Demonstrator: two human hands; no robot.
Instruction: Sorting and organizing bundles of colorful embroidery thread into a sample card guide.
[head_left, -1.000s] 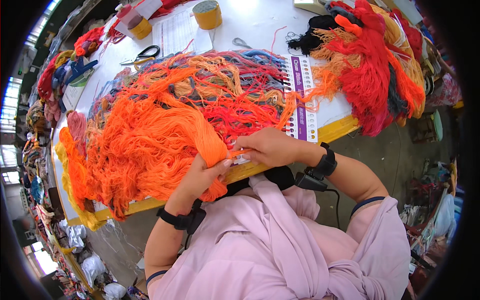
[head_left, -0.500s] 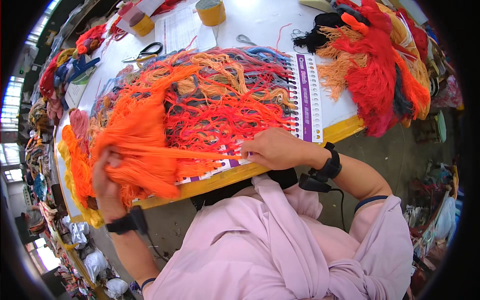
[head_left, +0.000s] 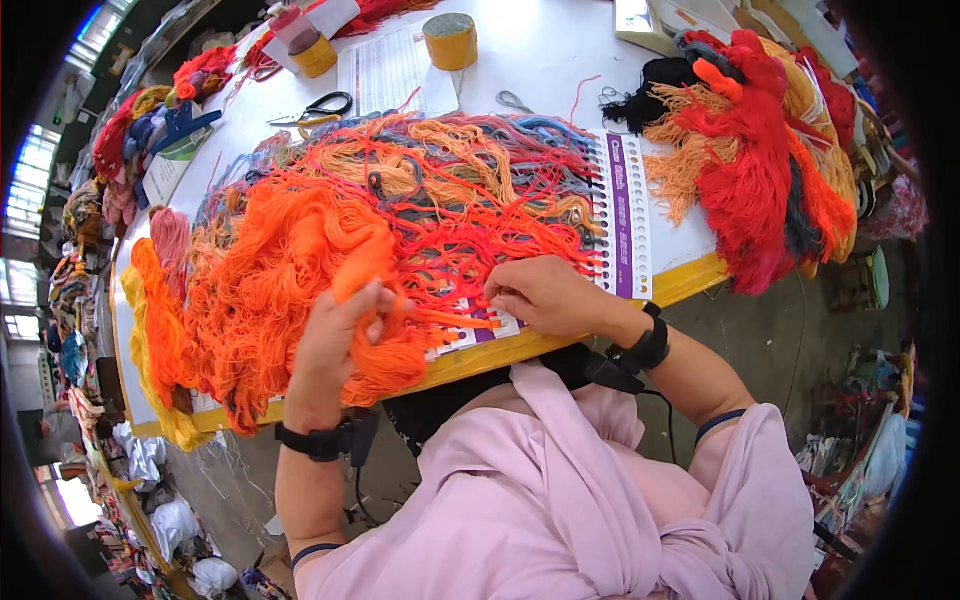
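A large loose heap of orange thread (head_left: 285, 250) covers the left part of the table. My left hand (head_left: 340, 335) is closed around some of its strands at the heap's right side. From there a flat bunch of orange strands runs right to the edge of a white and purple punched thread card (head_left: 621, 215). At the near end of the card, my right hand (head_left: 545, 295) is closed, fingertips curled in; what they pinch is hidden. Red, peach and grey threads (head_left: 490, 190) hang from the card's holes and lie tangled across the middle.
Black-handled scissors (head_left: 322, 108), a printed sheet (head_left: 385, 75) and yellow tape rolls (head_left: 451, 45) lie behind the threads. Red and peach skeins (head_left: 745, 160) hang over the right corner. Yellow skeins (head_left: 150, 340) hang at the left edge. The table has a yellow rim (head_left: 690, 275).
My left hand has moved right, toward my right hand, and the stretched orange strands have slackened into a fluffy heap. My right hand has stayed at the card's edge. The view has shifted slightly.
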